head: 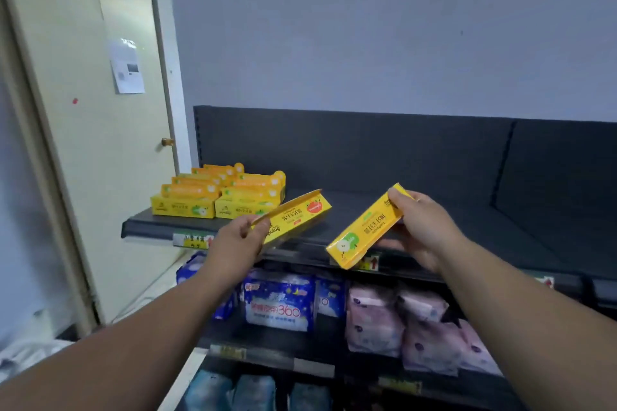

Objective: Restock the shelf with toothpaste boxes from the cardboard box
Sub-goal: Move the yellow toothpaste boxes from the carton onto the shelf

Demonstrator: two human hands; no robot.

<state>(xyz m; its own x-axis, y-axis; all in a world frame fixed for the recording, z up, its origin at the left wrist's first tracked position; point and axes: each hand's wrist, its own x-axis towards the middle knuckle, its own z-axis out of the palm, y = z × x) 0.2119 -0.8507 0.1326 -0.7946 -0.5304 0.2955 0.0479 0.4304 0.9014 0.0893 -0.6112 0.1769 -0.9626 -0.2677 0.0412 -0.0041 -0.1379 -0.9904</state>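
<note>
The left hand (pixel 237 238) grips a red-marked box (pixel 300 215) and the right hand (pixel 425 227) a green-marked box (pixel 362 232), two held boxes apart and tilted over the shelf (pixel 450 213) near edge, while two stacks (pixel 217 197), too overlapped to count, sit far left.

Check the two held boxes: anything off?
The left box, in the left hand, has its long flap lifted open and a red mark; right box, in the right hand, and shelved boxes show green.

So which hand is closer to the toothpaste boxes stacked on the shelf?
Left. The left hand is just below-right of the stacked toothpaste boxes; the right hand is farther right.
</note>
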